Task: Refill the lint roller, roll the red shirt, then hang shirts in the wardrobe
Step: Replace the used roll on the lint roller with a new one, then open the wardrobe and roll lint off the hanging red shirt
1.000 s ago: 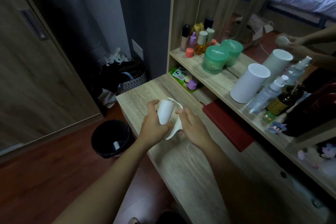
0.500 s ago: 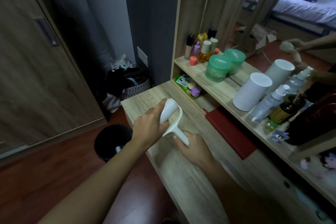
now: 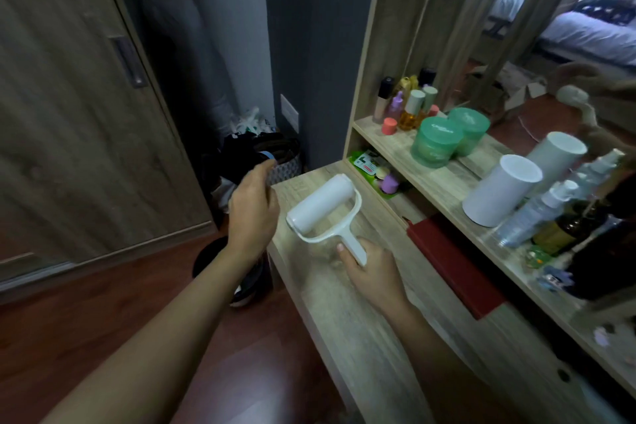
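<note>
Grips the lint roller (image 3: 323, 206) by its handle in the right hand (image 3: 373, 268), low over the desk (image 3: 361, 337). Keeps the left hand (image 3: 253, 213) open, lifted off the roll gripped a moment ago. Points to a finished refill, rolling next.

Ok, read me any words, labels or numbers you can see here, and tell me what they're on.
Nothing can be read outright.
On the green jar lid: pale lettering, too blurred to read.
On the green packet under the shelf: print too small to read.
On the lint roller: no print shows.
</note>
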`<state>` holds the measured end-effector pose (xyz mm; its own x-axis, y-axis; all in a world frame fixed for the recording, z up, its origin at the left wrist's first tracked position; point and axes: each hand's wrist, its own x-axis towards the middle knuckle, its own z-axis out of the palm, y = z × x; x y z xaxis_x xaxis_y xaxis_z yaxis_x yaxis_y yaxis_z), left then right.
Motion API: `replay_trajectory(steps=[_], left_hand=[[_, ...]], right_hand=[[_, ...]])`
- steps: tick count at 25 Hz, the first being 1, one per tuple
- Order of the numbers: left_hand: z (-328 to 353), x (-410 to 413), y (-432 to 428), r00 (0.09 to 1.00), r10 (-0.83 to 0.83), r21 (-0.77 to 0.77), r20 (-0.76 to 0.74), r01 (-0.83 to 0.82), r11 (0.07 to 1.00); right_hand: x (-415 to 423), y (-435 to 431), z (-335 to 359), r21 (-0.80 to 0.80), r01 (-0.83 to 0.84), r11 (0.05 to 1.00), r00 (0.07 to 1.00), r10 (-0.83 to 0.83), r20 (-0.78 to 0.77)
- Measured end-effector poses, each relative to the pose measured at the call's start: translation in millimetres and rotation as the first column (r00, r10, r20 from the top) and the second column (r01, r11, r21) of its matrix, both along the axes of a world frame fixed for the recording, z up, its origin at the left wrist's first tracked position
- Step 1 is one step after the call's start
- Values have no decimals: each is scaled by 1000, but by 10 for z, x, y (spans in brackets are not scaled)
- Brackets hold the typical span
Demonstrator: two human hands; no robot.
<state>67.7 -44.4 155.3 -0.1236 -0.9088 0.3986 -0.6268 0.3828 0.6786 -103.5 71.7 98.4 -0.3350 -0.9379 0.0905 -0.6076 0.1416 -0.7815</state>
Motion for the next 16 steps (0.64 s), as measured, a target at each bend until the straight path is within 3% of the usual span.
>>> replay_trajectory(steps=[2, 4, 6, 7, 9, 11, 16], left_hand=[[15, 95, 68, 978, -158, -185, 137, 182, 966], [15, 238, 151, 841, -355, -339, 408, 500, 797], [-28, 475, 65, 692, -320, -370, 646, 652, 662], [-27, 597, -17, 707, -263, -374, 657, 608, 701], [65, 908, -191, 862, -123, -281, 492, 291, 915], [184, 1204, -360, 927, -19, -176, 375, 92, 980], [334, 1711, -505, 873, -89, -219, 479, 217, 951]], right_hand=[[112, -103, 29, -18, -4, 1000, 1000, 5, 17], [247, -223, 64, -19, -29, 999, 999, 29, 23], [409, -322, 107, -27, -60, 998, 998, 61, 30], [481, -364, 121, -27, -68, 997, 997, 69, 30], [668, -463, 162, -19, -95, 995, 994, 96, 48], [890, -598, 216, -24, -118, 993, 989, 119, 85], [1481, -999, 297, -103, -97, 990, 985, 111, 136]])
